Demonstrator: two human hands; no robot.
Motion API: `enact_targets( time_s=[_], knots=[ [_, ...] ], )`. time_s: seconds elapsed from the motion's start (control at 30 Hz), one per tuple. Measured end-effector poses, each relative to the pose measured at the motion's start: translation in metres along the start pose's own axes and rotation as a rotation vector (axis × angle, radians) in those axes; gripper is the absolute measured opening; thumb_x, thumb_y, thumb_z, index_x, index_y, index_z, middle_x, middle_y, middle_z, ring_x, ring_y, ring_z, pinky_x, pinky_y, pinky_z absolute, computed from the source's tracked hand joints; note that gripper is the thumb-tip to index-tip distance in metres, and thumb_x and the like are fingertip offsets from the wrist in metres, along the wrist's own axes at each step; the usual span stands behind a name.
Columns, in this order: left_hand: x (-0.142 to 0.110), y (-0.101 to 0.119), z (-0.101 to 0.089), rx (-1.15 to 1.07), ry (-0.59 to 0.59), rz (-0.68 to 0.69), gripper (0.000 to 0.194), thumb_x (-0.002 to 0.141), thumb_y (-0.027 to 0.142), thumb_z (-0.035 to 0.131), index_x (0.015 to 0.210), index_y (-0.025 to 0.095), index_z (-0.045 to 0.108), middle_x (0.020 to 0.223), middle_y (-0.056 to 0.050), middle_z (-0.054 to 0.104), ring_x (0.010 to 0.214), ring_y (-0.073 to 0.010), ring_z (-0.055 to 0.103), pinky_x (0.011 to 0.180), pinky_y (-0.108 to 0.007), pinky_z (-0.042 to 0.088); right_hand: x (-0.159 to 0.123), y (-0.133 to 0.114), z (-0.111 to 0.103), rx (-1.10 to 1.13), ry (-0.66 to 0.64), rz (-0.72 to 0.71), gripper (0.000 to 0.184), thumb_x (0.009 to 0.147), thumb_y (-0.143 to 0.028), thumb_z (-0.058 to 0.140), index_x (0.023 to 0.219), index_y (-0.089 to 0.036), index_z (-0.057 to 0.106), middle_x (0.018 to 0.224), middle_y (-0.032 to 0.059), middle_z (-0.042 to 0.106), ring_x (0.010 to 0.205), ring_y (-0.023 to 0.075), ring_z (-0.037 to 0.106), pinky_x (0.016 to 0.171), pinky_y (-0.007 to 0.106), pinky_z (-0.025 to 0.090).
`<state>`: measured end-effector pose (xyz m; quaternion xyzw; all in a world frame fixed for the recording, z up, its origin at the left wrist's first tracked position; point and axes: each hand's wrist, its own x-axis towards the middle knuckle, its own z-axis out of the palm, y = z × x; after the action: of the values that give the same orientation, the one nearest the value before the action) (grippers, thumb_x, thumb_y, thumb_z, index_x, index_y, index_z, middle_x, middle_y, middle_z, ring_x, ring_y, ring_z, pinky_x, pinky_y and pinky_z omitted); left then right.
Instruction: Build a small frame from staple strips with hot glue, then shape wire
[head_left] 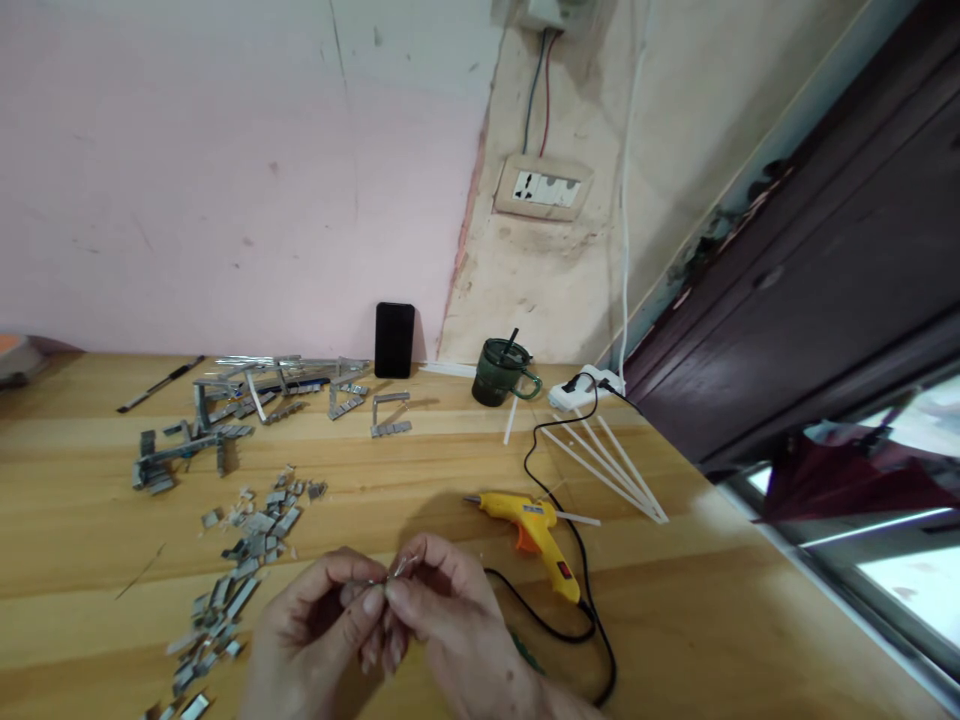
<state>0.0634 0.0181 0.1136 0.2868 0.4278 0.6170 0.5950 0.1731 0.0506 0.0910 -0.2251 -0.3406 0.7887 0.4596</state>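
Low over the front of the wooden table (360, 520), my left hand (319, 625) and my right hand (454, 610) meet with thumbs and fingertips pinched together. Between them is something tiny with thin, shiny, wire-like ends; the fingers cover most of it, so its kind does not show. Left of my hands lies a loose pile of small grey metal-looking pieces (259, 525). A yellow glue gun (529, 520) with an orange trigger rests on its side to the right of my right hand, a white glue stick in its back end.
Grey bracket-shaped assemblies (184, 450) lie back left, near a pen (161, 385). A black phone (394, 340) leans on the wall beside a green glass mug (501, 372). White sticks (607, 465) and a power strip (585, 388) are at right. The black cord (589, 560) loops near my right arm.
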Motion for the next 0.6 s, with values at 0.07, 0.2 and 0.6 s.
enact_targets(
  time_s=[0.07,0.2,0.6],
  knots=[
    [0.001,-0.001,-0.002,0.019,0.005,0.008,0.014,0.061,0.029,0.079,0.067,0.02,0.07,0.047,0.002,0.063,0.042,-0.0099,0.054,0.044,-0.019,0.046,0.002,-0.001,0.001,0.033,-0.007,0.044,0.032,0.064,-0.034,0.077,0.073,-0.015,0.053,0.051,-0.0015,0.06,0.041,0.0086,0.055,0.04,0.017,0.042],
    [0.001,0.0,-0.003,0.07,0.009,0.013,0.016,0.061,0.031,0.079,0.065,0.019,0.069,0.043,0.004,0.059,0.04,-0.0078,0.052,0.044,-0.017,0.044,0.001,-0.004,0.001,-0.019,-0.01,0.018,0.03,0.065,-0.033,0.077,0.072,-0.014,0.054,0.051,-0.0025,0.059,0.041,0.0069,0.054,0.04,0.015,0.042],
    [-0.003,0.013,0.012,-0.064,0.058,-0.12,0.021,0.053,0.028,0.084,0.06,0.017,0.067,0.041,0.005,0.058,0.038,-0.0028,0.045,0.039,-0.01,0.031,-0.001,-0.004,-0.003,-0.089,0.08,-0.021,0.029,0.063,-0.036,0.077,0.068,-0.014,0.058,0.049,-0.0041,0.055,0.038,0.0053,0.047,0.039,0.017,0.04]
  ],
)
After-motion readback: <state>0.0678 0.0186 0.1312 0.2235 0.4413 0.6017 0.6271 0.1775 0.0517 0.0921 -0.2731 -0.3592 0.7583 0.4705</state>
